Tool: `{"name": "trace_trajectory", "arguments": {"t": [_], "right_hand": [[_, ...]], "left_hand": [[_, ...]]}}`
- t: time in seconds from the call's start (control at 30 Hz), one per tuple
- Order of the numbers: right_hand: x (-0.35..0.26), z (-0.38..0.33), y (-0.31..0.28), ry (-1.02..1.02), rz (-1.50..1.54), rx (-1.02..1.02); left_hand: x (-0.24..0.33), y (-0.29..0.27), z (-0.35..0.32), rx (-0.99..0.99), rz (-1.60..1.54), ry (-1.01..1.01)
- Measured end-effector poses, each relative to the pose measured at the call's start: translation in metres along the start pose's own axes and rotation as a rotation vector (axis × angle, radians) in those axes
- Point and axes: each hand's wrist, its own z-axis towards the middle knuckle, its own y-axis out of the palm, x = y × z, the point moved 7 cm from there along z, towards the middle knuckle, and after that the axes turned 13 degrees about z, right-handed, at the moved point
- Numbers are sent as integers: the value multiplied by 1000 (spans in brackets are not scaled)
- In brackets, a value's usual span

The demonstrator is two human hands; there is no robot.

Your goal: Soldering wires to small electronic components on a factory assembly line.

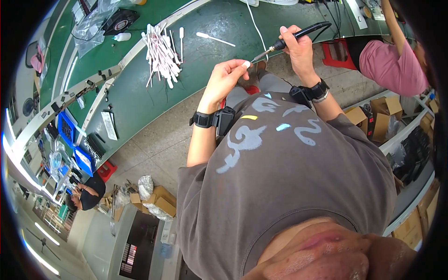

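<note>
My right hand [301,55] grips a soldering iron [305,31] by its black handle, the metal tip slanting down to the left. The tip ends close beside the fingers of my left hand [223,80]. My left hand pinches a small white piece [247,64], mostly hidden by the fingertips; its kind is too small to make out. A thin white cable [255,23] runs down from the far side of the bench and passes just behind the iron's tip. Left of my hands lies a pile of slim white sticks [161,53] with broader ends, some with thin dark wires.
Two similar white sticks [215,39] lie apart from the pile on the green bench [200,60]. A small white bottle [122,37] and a black fan-like device [120,21] stand farther left. A person in pink [392,67] sits at the right, near a red stool [337,55].
</note>
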Motion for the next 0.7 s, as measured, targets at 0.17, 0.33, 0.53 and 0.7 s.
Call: {"name": "trace_trajectory", "arguments": {"t": [0.17, 0.33, 0.53, 0.7], "right_hand": [[1, 1, 2, 10, -13, 5], [1, 1, 1, 19, -31, 14], [2, 3, 2, 17, -43, 3], [1, 4, 2, 3, -60, 2]], "left_hand": [[1, 0, 0, -7, -32, 5], [1, -1, 1, -6, -21, -10], [1, -1, 2, -9, -22, -12], [1, -1, 3, -11, -29, -5]]}}
